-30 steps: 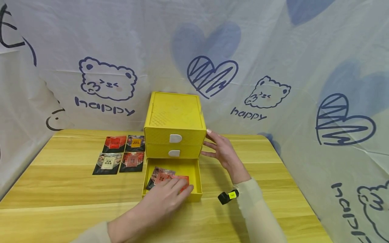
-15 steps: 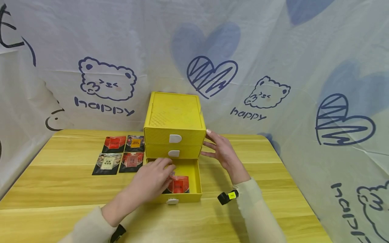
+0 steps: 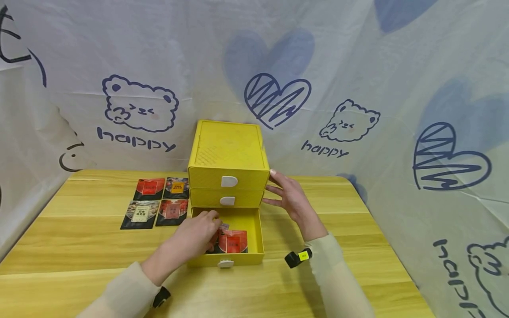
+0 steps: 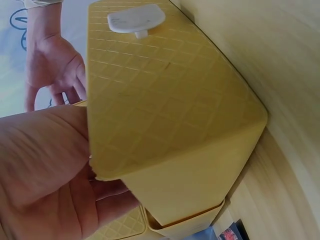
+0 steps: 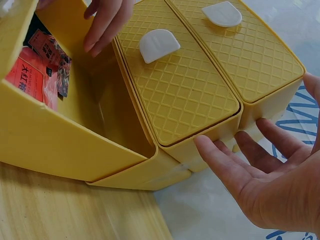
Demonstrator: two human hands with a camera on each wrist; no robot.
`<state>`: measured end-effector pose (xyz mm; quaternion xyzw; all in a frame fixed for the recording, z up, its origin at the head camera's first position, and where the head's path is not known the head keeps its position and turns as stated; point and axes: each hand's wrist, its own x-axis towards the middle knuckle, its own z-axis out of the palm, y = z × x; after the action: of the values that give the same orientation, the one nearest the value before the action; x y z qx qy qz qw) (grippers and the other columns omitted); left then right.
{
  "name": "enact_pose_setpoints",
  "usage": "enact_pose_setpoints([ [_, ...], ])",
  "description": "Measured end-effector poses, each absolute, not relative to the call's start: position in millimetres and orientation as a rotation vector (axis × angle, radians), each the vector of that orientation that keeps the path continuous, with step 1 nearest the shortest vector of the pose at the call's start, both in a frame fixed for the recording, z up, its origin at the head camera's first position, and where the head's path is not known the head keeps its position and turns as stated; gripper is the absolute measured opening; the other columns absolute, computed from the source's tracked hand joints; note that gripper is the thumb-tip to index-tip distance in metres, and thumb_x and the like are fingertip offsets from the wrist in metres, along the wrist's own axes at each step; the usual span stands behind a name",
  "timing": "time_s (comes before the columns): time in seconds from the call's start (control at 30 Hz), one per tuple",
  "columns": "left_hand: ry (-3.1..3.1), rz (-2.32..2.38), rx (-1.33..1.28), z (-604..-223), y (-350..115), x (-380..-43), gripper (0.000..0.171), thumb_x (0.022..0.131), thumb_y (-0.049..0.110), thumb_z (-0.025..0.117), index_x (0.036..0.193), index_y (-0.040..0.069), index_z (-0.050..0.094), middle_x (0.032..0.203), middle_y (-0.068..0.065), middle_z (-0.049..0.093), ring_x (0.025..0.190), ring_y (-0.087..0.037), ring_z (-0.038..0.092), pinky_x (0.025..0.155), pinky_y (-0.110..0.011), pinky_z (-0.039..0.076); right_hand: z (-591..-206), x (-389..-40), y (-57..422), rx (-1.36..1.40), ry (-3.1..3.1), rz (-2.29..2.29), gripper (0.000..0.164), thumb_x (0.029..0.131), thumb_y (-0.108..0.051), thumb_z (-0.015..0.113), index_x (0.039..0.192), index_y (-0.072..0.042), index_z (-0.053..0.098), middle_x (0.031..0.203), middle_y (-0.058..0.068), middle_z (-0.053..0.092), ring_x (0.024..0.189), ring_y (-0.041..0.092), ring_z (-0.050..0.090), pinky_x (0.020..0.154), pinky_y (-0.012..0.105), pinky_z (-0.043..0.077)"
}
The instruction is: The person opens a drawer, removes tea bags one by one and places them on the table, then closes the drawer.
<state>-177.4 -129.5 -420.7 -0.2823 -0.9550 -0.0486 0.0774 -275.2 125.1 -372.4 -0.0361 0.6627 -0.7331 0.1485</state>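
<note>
A yellow drawer unit point(image 3: 230, 148) stands on the table with its bottom drawer point(image 3: 254, 238) pulled out. Inside that drawer lie overlapping flat seasoning packets, among them a red one point(image 3: 233, 241) and a dark-red one point(image 5: 48, 48). My left hand point(image 3: 199, 234) reaches over the drawer's left wall with its fingers down inside. In the right wrist view those fingers point(image 5: 107, 25) hang beside the packets, with nothing visible between them. My right hand point(image 3: 292, 198) has spread fingers, its fingertips against the unit's right side.
Several more packets lie in two rows left of the unit, including a red one point(image 3: 150, 188) and a pale-labelled one point(image 3: 140, 214). White tab handles point(image 3: 229, 181) stick out from the drawer fronts. A printed cloth point(image 3: 222, 57) hangs behind the table point(image 3: 79, 247).
My left hand has shifted left from above the packets to the drawer's left side, uncovering the red packet and front handle. The right hand has stayed in place.
</note>
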Motion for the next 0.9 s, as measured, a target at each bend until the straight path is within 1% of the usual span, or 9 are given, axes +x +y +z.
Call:
enact_pose_setpoints([
  [0.07,-2.884,-0.151,-0.849,-422.1,-129.2,-178.8,0.043,0.061,0.019,0.090,0.095,0.007,0.066,0.101,-0.005,0.058,0.087,-0.020,0.055,0.061,-0.034,0.053,-372.2,-275.2,124.9,-0.100,1.908,-2.106,0.073,0.075,-0.057,0.071,0.129,-0.012,0.055,0.136,0.003,0.051,0.121,0.027,0.053,0.087,0.048,0.051],
  [0.2,-2.922,-0.153,-0.833,-424.4,-127.8,-181.0,0.036,0.063,0.015,0.088,0.091,0.008,0.066,0.093,-0.004,0.056,0.082,-0.020,0.054,0.057,-0.034,0.051,-371.9,-275.2,124.7,-0.098,1.913,-2.102,0.072,0.075,-0.057,0.071,0.129,-0.013,0.055,0.136,0.003,0.051,0.121,0.027,0.053,0.087,0.048,0.052],
  [0.33,-2.982,-0.103,-0.804,-425.8,-126.0,-182.3,0.038,0.063,0.015,0.088,0.093,0.007,0.066,0.089,-0.004,0.055,0.080,-0.021,0.054,0.057,-0.034,0.051,-371.6,-275.2,124.5,-0.095,1.916,-2.097,0.071,0.076,-0.058,0.070,0.129,-0.013,0.055,0.137,0.004,0.049,0.122,0.027,0.052,0.087,0.047,0.052],
  [0.47,-3.033,-0.068,-0.787,-427.2,-124.3,-184.0,0.040,0.062,0.017,0.089,0.092,0.006,0.066,0.088,-0.005,0.055,0.080,-0.022,0.054,0.059,-0.035,0.052,-371.6,-275.4,124.3,-0.093,1.920,-2.093,0.070,0.077,-0.057,0.069,0.130,-0.013,0.055,0.138,0.004,0.049,0.122,0.027,0.052,0.087,0.047,0.052],
  [0.57,-3.056,-0.091,-0.780,-428.1,-123.2,-185.9,0.038,0.061,0.016,0.090,0.089,0.006,0.066,0.088,-0.006,0.055,0.080,-0.022,0.055,0.062,-0.035,0.053,-371.6,-275.4,124.2,-0.094,1.924,-2.092,0.070,0.077,-0.057,0.069,0.130,-0.013,0.055,0.137,0.003,0.049,0.122,0.027,0.052,0.087,0.047,0.052],
  [0.73,-3.096,-0.120,-0.770,-431.3,-122.2,-189.1,0.031,0.062,0.014,0.089,0.079,0.009,0.064,0.091,-0.008,0.057,0.080,-0.023,0.055,0.064,-0.035,0.053,-371.8,-275.7,123.9,-0.093,1.920,-2.097,0.071,0.077,-0.057,0.069,0.130,-0.013,0.055,0.137,0.004,0.049,0.121,0.027,0.052,0.087,0.048,0.052],
  [0.9,-3.102,-0.137,-0.778,-434.1,-123.4,-190.4,0.029,0.062,0.015,0.089,0.070,0.013,0.061,0.094,-0.007,0.058,0.080,-0.022,0.055,0.062,-0.034,0.052,-371.8,-275.4,123.6,-0.094,1.911,-2.104,0.071,0.077,-0.057,0.070,0.129,-0.012,0.055,0.137,0.005,0.048,0.121,0.027,0.052,0.087,0.048,0.051],
])
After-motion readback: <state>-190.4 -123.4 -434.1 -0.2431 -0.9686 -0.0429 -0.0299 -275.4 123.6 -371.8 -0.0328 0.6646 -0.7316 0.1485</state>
